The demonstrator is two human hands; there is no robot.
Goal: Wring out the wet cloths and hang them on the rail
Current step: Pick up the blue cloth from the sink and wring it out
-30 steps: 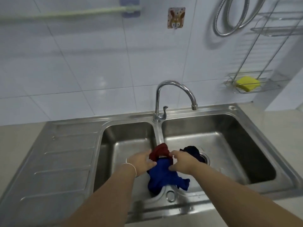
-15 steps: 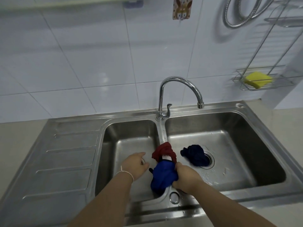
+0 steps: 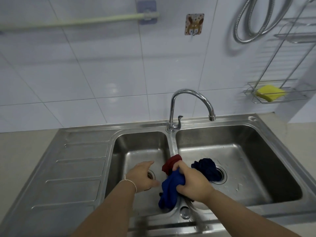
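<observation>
- Tiled wall is carrying the rail (image 3: 77, 20), up-left of the faucet (image 3: 174, 115).
- Right hand (image 3: 193, 183) is clenching the blue cloth (image 3: 171, 187), bunched below the faucet on the sink (image 3: 172, 147) divider.
- Left hand (image 3: 142, 177) is hovering open, empty, just beside it.

Royal-blue cloth (image 3: 171, 187), dark red cloth (image 3: 171, 164), seemingly navy cloth (image 3: 206, 168), yellow sponge (image 3: 270, 92)

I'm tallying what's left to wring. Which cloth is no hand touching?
The dark navy cloth, lying alone by the right basin's drain. The right hand grips the bright blue cloth, touching the red cloth.
</observation>
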